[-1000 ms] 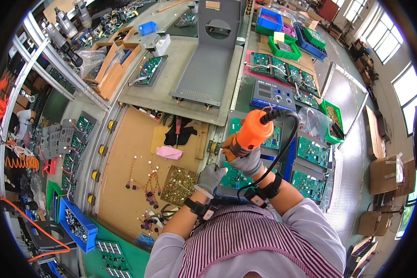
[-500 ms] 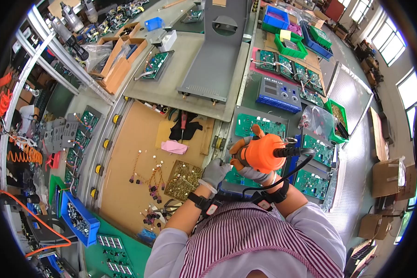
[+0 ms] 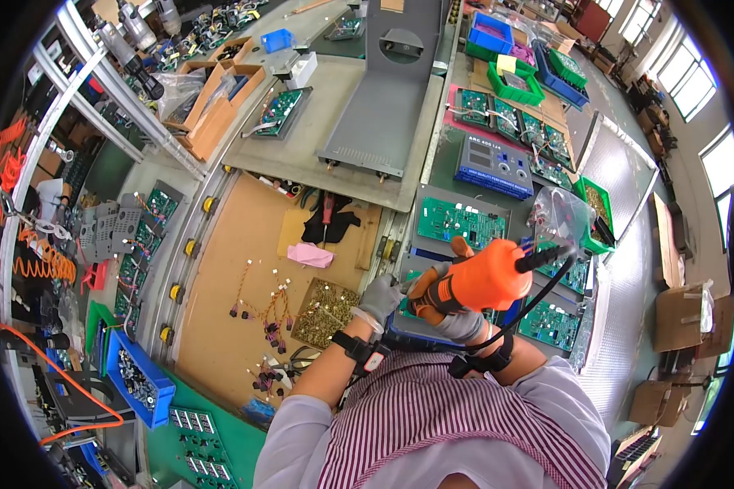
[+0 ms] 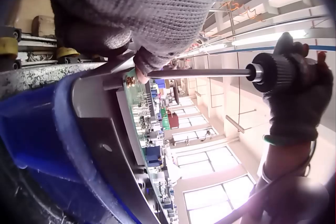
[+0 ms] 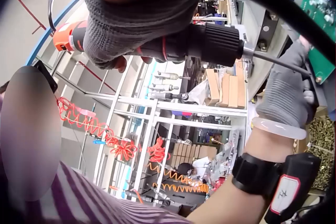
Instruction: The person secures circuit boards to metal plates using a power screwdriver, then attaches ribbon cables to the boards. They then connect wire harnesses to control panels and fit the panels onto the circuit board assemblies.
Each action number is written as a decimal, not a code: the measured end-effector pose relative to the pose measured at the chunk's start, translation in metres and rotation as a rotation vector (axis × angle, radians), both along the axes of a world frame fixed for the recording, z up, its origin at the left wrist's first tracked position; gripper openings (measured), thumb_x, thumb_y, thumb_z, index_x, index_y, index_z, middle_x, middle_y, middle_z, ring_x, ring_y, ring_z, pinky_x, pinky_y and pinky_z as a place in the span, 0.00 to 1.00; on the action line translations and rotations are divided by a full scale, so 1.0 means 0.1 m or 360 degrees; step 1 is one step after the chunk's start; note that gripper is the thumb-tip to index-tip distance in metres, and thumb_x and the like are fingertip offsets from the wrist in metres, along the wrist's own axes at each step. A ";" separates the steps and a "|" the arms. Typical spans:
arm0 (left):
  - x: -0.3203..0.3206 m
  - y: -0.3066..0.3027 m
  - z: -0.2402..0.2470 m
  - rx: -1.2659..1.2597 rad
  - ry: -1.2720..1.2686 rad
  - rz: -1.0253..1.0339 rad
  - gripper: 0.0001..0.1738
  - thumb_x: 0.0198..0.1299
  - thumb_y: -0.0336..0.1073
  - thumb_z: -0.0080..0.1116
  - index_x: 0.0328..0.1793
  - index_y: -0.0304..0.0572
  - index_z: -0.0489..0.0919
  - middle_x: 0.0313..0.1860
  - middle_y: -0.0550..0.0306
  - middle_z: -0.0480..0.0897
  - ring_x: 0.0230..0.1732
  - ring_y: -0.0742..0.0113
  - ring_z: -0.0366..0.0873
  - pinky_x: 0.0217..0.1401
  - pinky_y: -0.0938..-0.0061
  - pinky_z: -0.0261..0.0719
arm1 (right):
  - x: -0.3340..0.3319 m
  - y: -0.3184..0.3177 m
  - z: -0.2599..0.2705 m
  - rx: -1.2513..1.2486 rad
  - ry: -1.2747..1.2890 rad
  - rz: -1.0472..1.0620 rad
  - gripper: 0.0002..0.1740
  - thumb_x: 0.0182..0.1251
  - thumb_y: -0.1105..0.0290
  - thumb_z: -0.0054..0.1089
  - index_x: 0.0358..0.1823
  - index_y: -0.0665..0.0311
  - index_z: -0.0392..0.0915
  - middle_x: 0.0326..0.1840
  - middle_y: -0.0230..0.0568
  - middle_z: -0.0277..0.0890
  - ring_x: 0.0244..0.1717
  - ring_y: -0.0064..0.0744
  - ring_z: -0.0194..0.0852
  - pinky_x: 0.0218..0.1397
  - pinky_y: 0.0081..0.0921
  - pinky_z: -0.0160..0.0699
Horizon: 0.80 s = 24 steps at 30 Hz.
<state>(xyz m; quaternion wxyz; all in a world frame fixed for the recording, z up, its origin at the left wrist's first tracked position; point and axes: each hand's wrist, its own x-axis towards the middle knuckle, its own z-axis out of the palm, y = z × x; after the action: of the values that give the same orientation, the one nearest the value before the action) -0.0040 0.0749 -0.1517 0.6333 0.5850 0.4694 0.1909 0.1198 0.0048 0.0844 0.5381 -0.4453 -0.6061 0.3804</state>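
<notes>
A corded orange electric screwdriver [image 3: 488, 281] lies nearly level in my gloved right hand [image 5: 126, 29], fingers wrapped around its body. Its long thin bit [image 4: 205, 74] runs to the fingertips of my gloved left hand [image 3: 379, 299], whose other fingers are curled. Thumb and forefinger close around the bit's far end, beside a green circuit board [image 5: 321, 58]. Small brass screws [image 4: 129, 80] show near those fingertips. Below them in the left wrist view is a dark casing with a blue side [image 4: 47, 124]. The hands partly cover that board in the head view.
A box of brass screws [image 3: 326, 314] stands left of my left hand, near wire harnesses [image 3: 276, 314]. Another circuit board [image 3: 461, 220] lies beyond the screwdriver. Farther forward are a blue control panel [image 3: 493, 167] and a grey metal chassis [image 3: 375, 122]. The black cord [image 3: 538, 297] hangs over my right forearm.
The screwdriver has swung rightward and down from a steeper pose, its rear end moving away from the left hand. The left hand stays near the bit's end; the head view shifts slightly.
</notes>
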 end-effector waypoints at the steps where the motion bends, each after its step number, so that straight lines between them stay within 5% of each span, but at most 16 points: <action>1: 0.01 0.00 -0.33 -0.0076 -0.0121 0.0046 0.18 0.52 0.42 0.58 0.37 0.29 0.76 0.32 0.38 0.80 0.35 0.48 0.79 0.37 0.62 0.73 | 0.00 -0.02 -0.06 0.0039 -0.0124 0.0026 0.32 0.46 0.79 0.63 0.54 0.66 0.61 0.32 0.36 0.75 0.33 0.24 0.76 0.39 0.21 0.76; 3: 0.04 0.00 -0.55 -0.0232 -0.0256 0.0132 0.16 0.54 0.39 0.56 0.38 0.29 0.76 0.32 0.37 0.80 0.35 0.48 0.79 0.37 0.63 0.74 | 0.00 -0.04 -0.11 0.0109 -0.0168 0.0029 0.25 0.46 0.79 0.63 0.48 0.67 0.66 0.32 0.36 0.76 0.33 0.24 0.76 0.39 0.21 0.76; 12: 0.04 0.00 -0.11 -0.0183 -0.0098 0.0068 0.11 0.56 0.35 0.54 0.34 0.30 0.75 0.31 0.38 0.80 0.33 0.52 0.80 0.35 0.64 0.74 | -0.15 -0.16 -0.07 -0.0038 0.0370 -0.0095 0.28 0.47 0.80 0.62 0.52 0.65 0.64 0.34 0.36 0.76 0.34 0.27 0.76 0.41 0.25 0.76; 15: 0.04 0.01 -0.11 -0.0114 -0.0081 0.0058 0.10 0.56 0.34 0.53 0.33 0.31 0.75 0.30 0.39 0.80 0.32 0.53 0.80 0.35 0.64 0.74 | -0.14 -0.16 -0.11 -0.0076 0.0366 -0.0058 0.32 0.47 0.81 0.62 0.56 0.65 0.60 0.34 0.36 0.76 0.34 0.26 0.76 0.41 0.25 0.76; 18: 0.04 0.00 -0.05 -0.0021 -0.0020 0.0027 0.10 0.56 0.34 0.52 0.32 0.31 0.75 0.30 0.40 0.80 0.32 0.53 0.79 0.36 0.64 0.74 | -0.08 -0.14 -0.12 0.0029 -0.0176 -0.0064 0.37 0.47 0.81 0.61 0.60 0.64 0.54 0.34 0.36 0.76 0.34 0.27 0.76 0.40 0.24 0.76; 20: 0.04 0.00 -0.07 0.0031 -0.0023 0.0024 0.11 0.56 0.35 0.53 0.33 0.31 0.75 0.30 0.40 0.80 0.32 0.53 0.79 0.36 0.64 0.74 | -0.08 -0.11 -0.10 0.0106 -0.0022 -0.0046 0.41 0.47 0.81 0.62 0.63 0.63 0.51 0.33 0.36 0.76 0.33 0.27 0.76 0.39 0.23 0.76; 24: 0.02 -0.06 0.45 -0.0756 -0.0798 0.0322 0.14 0.55 0.39 0.55 0.36 0.31 0.77 0.31 0.41 0.81 0.34 0.53 0.79 0.38 0.64 0.73 | -0.15 -0.14 -0.10 0.0105 0.0223 -0.0106 0.49 0.47 0.82 0.62 0.68 0.57 0.42 0.32 0.38 0.76 0.32 0.27 0.75 0.36 0.22 0.76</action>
<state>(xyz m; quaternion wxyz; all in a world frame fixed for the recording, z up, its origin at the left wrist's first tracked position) -0.0021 0.0692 -0.1067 0.8250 0.3069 0.3862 0.2759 0.1048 -0.0090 0.0741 0.6059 -0.4196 -0.5639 0.3724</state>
